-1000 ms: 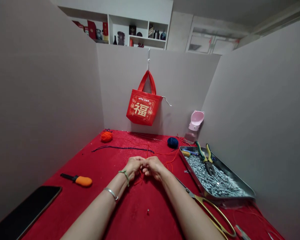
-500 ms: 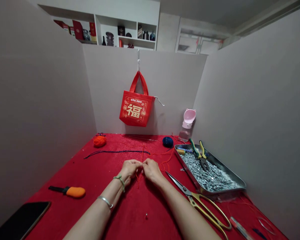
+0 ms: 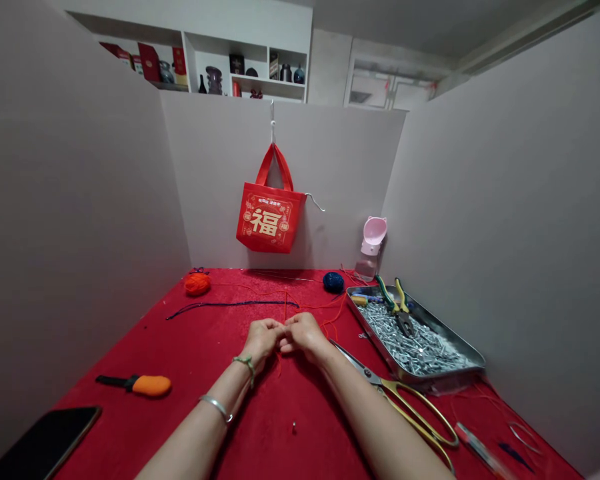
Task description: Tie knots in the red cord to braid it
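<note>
Left hand (image 3: pixel 263 337), right hand (image 3: pixel 305 333), touching, fingers (image 3: pixel 294 327) pinched tight on red string (image 3: pixel 285 307), gold scissors (image 3: pixel 380 383) close by the right hand

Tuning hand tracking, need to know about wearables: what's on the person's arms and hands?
Both arms are bare, with no gloves, sleeves or cables. The left hand has a thin green cord tied at the wrist and a plain silver bangle further up the forearm. The right hand shows no jewellery.

My red thread (image 3: pixel 279 363) is matt fibre; the counter's cloth (image 3: pixel 105 353) matt felt; the tray (image 3: pixel 430 381) glossy metal; the scissors' handles (image 3: pixel 420 405) shiny gold-toned metal.
</note>
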`<move>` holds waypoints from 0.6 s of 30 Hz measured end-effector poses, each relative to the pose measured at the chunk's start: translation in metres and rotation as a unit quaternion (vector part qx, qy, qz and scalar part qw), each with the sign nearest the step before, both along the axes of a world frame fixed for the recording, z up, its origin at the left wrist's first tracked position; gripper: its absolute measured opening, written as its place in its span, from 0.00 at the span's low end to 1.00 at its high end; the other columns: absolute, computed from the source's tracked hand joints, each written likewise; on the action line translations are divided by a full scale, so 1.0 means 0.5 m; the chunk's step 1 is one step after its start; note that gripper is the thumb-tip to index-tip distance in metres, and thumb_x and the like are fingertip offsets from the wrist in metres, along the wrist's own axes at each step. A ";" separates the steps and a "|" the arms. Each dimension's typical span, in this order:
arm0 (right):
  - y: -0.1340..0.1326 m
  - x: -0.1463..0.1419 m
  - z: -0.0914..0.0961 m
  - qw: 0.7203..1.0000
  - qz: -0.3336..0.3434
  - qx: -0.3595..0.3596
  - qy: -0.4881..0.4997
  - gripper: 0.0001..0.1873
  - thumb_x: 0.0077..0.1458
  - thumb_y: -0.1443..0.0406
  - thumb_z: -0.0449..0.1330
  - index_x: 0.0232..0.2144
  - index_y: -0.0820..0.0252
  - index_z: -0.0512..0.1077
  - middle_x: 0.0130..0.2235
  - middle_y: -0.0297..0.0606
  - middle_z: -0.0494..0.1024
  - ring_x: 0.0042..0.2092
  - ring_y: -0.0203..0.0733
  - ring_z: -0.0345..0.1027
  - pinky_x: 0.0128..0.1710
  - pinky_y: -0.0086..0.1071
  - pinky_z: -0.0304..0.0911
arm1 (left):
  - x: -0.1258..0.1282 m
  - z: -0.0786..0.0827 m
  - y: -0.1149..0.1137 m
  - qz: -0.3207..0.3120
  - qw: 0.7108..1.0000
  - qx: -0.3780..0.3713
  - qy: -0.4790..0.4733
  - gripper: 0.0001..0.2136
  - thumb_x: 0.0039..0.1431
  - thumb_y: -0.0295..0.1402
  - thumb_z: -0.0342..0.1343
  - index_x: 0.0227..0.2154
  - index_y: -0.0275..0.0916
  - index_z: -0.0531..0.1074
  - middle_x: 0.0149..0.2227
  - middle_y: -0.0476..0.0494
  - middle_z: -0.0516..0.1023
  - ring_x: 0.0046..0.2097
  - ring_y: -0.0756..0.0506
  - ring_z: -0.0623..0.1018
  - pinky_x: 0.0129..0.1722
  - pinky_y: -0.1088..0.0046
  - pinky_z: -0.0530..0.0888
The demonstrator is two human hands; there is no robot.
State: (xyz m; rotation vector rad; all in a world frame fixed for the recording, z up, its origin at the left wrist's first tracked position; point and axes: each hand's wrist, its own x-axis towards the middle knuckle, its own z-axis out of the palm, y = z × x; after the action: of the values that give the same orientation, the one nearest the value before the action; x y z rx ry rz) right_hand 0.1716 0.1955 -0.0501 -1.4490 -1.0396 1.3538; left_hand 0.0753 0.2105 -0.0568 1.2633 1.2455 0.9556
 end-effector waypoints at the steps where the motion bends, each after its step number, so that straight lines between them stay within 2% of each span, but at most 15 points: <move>1: 0.000 -0.001 -0.003 1.000 -0.001 0.000 0.023 0.04 0.39 0.76 0.49 0.18 0.66 0.59 0.16 0.35 0.65 0.17 0.34 0.62 0.19 0.28 0.63 | -0.001 0.002 -0.001 0.002 1.000 -0.001 0.000 0.05 0.37 0.29 0.56 0.16 0.32 0.66 0.13 0.51 0.65 0.16 0.56 0.61 0.16 0.81 0.56; 5: 0.002 -0.008 -0.010 1.000 -0.013 -0.009 0.027 0.04 0.40 0.75 0.48 0.20 0.66 0.62 0.17 0.35 0.67 0.18 0.34 0.63 0.18 0.27 0.62 | -0.004 0.014 -0.006 0.007 1.000 -0.016 0.018 0.06 0.38 0.30 0.56 0.16 0.33 0.66 0.12 0.52 0.63 0.14 0.57 0.59 0.15 0.81 0.53; 9: 0.008 -0.002 -0.018 0.998 -0.015 0.013 -0.066 0.07 0.42 0.72 0.47 0.21 0.66 0.65 0.18 0.35 0.68 0.17 0.30 0.60 0.17 0.23 0.57 | -0.006 0.018 -0.007 -0.004 1.000 -0.018 0.025 0.08 0.39 0.33 0.55 0.15 0.33 0.65 0.11 0.52 0.62 0.13 0.57 0.56 0.13 0.81 0.49; 14: 0.016 0.016 -0.020 0.979 -0.006 0.067 -0.191 0.10 0.44 0.68 0.48 0.21 0.66 0.68 0.17 0.34 0.67 0.19 0.29 0.58 0.21 0.22 0.52 | -0.009 0.011 -0.002 0.003 0.999 -0.025 0.035 0.10 0.42 0.36 0.55 0.18 0.34 0.66 0.11 0.55 0.59 0.12 0.58 0.53 0.12 0.80 0.46; 18: 0.014 0.016 -0.016 0.974 -0.003 0.076 -0.212 0.12 0.45 0.67 0.48 0.24 0.67 0.70 0.20 0.35 0.68 0.23 0.31 0.59 0.24 0.22 0.52 | -0.014 0.007 -0.007 0.011 0.999 -0.015 0.031 0.08 0.43 0.34 0.54 0.20 0.34 0.65 0.11 0.55 0.60 0.12 0.57 0.54 0.12 0.80 0.47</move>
State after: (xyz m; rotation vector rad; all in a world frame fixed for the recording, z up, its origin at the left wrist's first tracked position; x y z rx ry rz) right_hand 0.1796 0.2023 -0.0579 -1.6617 -1.3750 0.9529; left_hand 0.0685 0.2069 -0.0532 1.2664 1.3192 0.9170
